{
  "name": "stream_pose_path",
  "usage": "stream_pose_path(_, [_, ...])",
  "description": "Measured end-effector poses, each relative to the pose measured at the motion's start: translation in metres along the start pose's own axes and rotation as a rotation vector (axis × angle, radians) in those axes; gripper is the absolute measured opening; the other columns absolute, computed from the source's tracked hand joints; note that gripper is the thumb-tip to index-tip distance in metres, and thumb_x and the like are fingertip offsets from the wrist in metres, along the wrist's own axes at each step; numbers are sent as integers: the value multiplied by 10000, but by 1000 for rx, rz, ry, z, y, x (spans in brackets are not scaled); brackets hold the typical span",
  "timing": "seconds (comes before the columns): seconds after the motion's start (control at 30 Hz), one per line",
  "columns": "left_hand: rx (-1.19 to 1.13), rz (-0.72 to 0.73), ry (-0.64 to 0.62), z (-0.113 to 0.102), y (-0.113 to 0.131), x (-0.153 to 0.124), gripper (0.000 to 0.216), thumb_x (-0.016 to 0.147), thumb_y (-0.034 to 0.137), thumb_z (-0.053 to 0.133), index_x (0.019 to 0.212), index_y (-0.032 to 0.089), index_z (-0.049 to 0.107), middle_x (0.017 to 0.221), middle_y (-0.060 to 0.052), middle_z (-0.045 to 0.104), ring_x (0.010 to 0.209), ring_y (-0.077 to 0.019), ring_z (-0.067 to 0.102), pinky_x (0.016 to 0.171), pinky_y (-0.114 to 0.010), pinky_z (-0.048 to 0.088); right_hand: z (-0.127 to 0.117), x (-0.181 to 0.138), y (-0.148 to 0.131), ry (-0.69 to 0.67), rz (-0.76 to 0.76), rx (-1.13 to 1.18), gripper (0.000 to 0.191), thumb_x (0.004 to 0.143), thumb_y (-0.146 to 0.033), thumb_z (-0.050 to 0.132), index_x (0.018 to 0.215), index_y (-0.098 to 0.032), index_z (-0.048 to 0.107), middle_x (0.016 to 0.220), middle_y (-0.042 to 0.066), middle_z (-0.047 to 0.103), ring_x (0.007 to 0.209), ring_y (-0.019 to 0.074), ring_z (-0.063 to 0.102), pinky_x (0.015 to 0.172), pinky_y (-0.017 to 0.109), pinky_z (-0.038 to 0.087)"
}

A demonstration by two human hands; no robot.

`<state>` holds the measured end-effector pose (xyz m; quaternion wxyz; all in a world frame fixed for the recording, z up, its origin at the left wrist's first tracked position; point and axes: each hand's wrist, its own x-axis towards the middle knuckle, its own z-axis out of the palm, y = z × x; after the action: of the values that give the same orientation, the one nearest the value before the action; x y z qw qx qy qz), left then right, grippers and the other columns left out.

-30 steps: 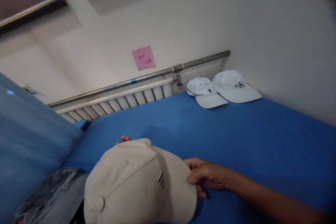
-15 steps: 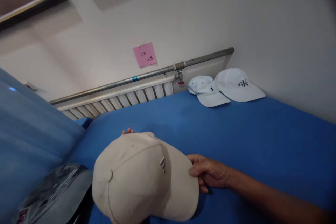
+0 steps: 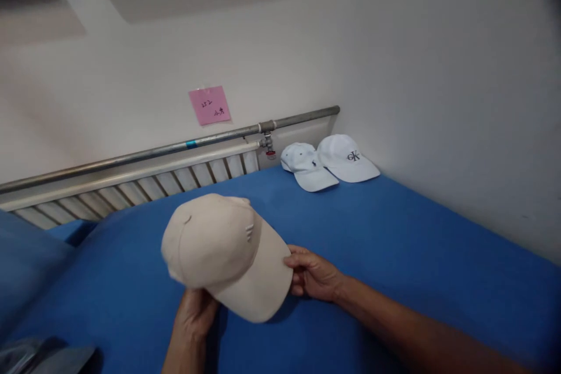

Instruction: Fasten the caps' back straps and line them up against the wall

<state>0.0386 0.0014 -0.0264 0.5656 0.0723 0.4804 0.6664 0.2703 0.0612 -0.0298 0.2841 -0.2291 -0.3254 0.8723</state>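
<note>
Both my hands hold a beige baseball cap just above the blue bed sheet. My right hand pinches the edge of the cap's brim from the right. From underneath, my left hand grips the cap at its near side, its fingers hidden beneath the crown. The brim points toward me and to the right.
Two white caps, one with a small dark logo and one lettered CK, lie in the far corner against the wall. A radiator with a metal pipe runs along the wall under a pink sticky note. A grey cap shows at the bottom left.
The cap has been lifted and carried away from me, turning as it went. My left hand now shows under it. The view has swung left, so the grey cap is nearly out of frame.
</note>
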Motion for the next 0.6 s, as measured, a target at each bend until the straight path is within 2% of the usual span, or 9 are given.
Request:
stream_pose_path(0.1, [135, -27, -37, 15, -13, 3, 136, 858, 46, 520, 890, 93, 643, 802, -89, 697, 696, -168, 669, 625, -276, 557, -13, 16, -18, 137, -113, 46, 310, 593, -230, 764, 782, -168, 527, 522, -72, 503, 427, 51, 422, 400, 181, 316])
stream_pose_path(0.2, [280, -34, -35, 21, -22, 4, 114, 811, 29, 582, 896, 76, 641, 790, -101, 700, 661, -171, 676, 583, -267, 564, -30, 38, -37, 259, -230, 94, 303, 592, -196, 770, 772, -169, 528, 533, -67, 522, 449, 59, 450, 417, 189, 340])
stream_pose_path(0.3, [332, -12, -38, 18, -26, 8, 139, 796, 40, 605, 924, 81, 641, 821, -98, 697, 678, -172, 677, 573, -263, 567, -49, 62, -56, 320, -309, 117, 272, 622, -170, 749, 763, -176, 517, 531, -71, 515, 458, 61, 459, 430, 191, 362])
stream_pose_path(0.4, [366, -32, -68, 12, -30, 18, 211, 755, 124, 692, 958, 90, 645, 864, -100, 696, 709, -184, 675, 558, -262, 564, -64, 88, -75, 363, -362, 129, 225, 668, -144, 717, 762, -181, 516, 524, -70, 509, 453, 63, 460, 430, 185, 370])
stream_pose_path(0.5, [398, -55, -106, 10, -33, 26, 408, 632, 264, 819, 966, 101, 654, 884, -98, 693, 722, -194, 665, 553, -269, 562, -75, 113, -95, 407, -385, 129, 153, 739, -131, 667, 764, -180, 525, 524, -65, 510, 447, 61, 456, 432, 178, 380])
stream_pose_path(0.6, [439, -63, -113, 12, -36, 30, 549, 520, 381, 868, 948, 105, 664, 865, -96, 689, 705, -199, 653, 523, -273, 549, -84, 130, -108, 466, -365, 118, 97, 807, -126, 614, 769, -167, 534, 552, -52, 521, 462, 64, 471, 441, 177, 398])
